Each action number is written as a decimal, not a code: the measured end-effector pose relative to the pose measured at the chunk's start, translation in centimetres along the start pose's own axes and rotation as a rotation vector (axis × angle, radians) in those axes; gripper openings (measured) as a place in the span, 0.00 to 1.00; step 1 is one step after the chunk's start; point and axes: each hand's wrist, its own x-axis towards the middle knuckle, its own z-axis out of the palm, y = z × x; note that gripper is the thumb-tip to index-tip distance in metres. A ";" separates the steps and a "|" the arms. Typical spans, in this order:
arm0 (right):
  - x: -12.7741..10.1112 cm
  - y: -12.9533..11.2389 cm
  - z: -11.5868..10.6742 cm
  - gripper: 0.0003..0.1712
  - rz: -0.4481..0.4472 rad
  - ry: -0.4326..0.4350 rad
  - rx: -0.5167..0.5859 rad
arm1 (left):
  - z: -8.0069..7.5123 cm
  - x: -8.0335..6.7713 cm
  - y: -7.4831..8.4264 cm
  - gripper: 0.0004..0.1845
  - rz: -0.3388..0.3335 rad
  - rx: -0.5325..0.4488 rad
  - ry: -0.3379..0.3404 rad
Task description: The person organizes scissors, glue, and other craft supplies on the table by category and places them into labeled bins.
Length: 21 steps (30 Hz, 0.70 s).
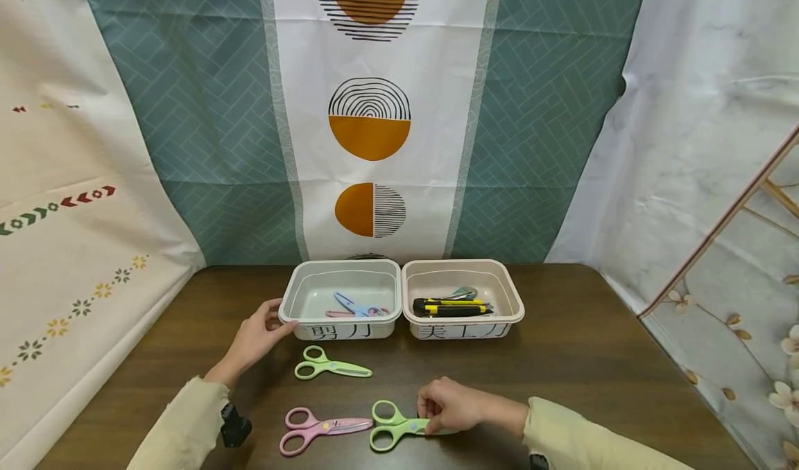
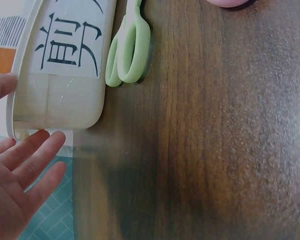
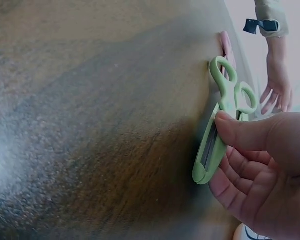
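Note:
My right hand (image 1: pixel 452 404) pinches green scissors (image 3: pixel 210 142) by the blade end between thumb and fingers, low over the table. Their two loop handles point left in the head view. My left hand (image 1: pixel 256 338) holds the front left corner of a pale grey-green bin (image 1: pixel 306 326), thumb at the front rim and fingers along its side. Inside that bin lie blue scissors (image 1: pixel 354 306) and pink scissors (image 1: pixel 337 313). Other green scissors (image 1: pixel 324 363) rest on the table before it. Nearer me lie pink scissors (image 1: pixel 321 426), just left of the held pair.
A beige bin (image 1: pixel 514 310) stands against the grey-green one on its right, holding several utility knives (image 1: pixel 452 310). Both bins carry labels with black characters. The brown table (image 1: pixel 580 359) ends at hanging cloths behind and on both sides.

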 end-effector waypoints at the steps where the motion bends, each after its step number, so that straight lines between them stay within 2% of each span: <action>1: 0.0 -0.1 -0.1 0.10 -0.002 -0.001 -0.004 | 0.0 0.0 0.0 0.32 0.000 -0.001 -0.001; 10: 0.2 -0.7 -1.3 0.10 -0.007 0.002 -0.019 | 0.1 0.1 -0.2 0.32 0.020 0.000 0.007; 21: 1.1 -1.2 -3.0 0.10 -0.006 0.023 -0.048 | 0.0 0.0 0.0 0.32 0.000 -0.018 -0.001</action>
